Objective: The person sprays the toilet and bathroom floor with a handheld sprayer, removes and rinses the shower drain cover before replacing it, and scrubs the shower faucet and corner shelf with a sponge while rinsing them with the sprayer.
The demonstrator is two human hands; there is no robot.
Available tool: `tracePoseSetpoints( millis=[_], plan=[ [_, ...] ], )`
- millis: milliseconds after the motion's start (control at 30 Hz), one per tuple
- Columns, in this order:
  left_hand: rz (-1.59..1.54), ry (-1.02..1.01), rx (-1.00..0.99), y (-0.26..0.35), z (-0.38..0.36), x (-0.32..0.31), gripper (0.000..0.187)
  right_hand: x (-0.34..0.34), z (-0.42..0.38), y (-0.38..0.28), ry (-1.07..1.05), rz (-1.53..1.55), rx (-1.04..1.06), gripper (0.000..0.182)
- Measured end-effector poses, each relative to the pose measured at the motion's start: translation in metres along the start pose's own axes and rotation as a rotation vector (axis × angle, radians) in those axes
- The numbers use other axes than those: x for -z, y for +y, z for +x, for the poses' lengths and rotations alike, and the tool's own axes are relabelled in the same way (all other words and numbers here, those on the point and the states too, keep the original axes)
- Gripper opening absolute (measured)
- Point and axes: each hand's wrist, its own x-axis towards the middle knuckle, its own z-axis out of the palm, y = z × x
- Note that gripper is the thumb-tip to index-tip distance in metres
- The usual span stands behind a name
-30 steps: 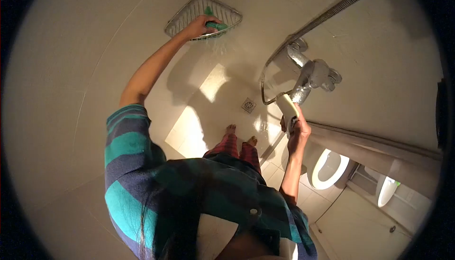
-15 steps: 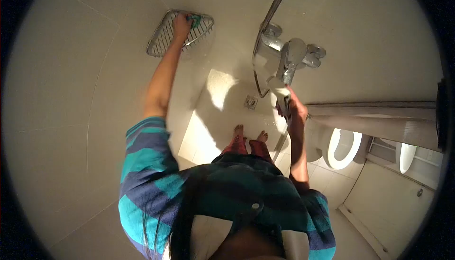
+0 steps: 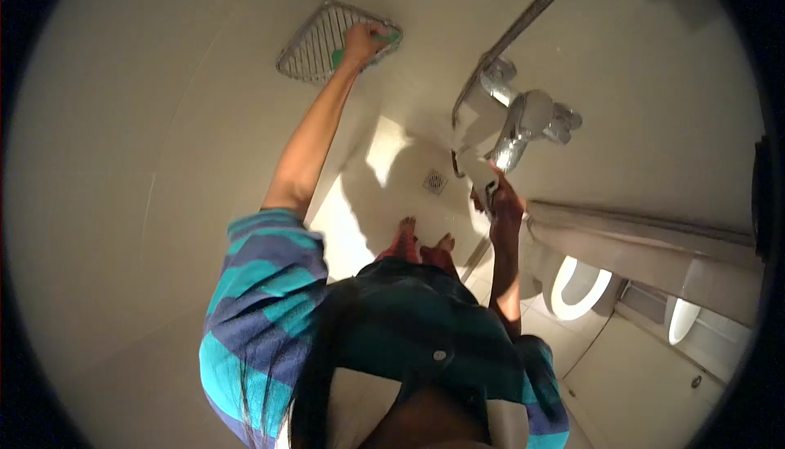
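My left hand [image 3: 360, 43] is closed on a green cloth [image 3: 386, 38] at the wire corner rack [image 3: 309, 50]. Bits of green show on both sides of the fingers, by the rack's front and right edges. Whether it is a cloth or a soft scrubber is hard to make out. My right hand [image 3: 505, 202] is wrapped around a pale, bottle-shaped object [image 3: 478, 168], held upright below the chrome mixer tap [image 3: 523, 122]. Shadow hides part of those fingers and the object's lower end.
A shower hose [image 3: 531, 20] runs down the wall beside the tap. Below are a floor drain [image 3: 435, 181] and my bare feet [image 3: 406, 224] on the shower floor. Beyond a low partition, at right, are a toilet [image 3: 560, 289] and a closed door [image 3: 638, 367].
My left hand has moved along the rack toward its right corner with the green cloth. The whole view has shifted slightly. My right hand still holds the pale object.
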Motion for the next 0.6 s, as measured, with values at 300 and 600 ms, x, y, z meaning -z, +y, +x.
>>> tracePoseSetpoints(
  millis=[300,600],
  plan=[
    [0.079,0.038,0.392,0.006,0.034,-0.024,0.046,-0.007,0.010,0.002,-0.030,-0.007,-0.065,0.059],
    [0.184,-0.033,0.342,0.020,0.023,-0.025,0.048,-0.007,-0.009,0.012,0.012,-0.035,-0.039,0.057]
  ],
)
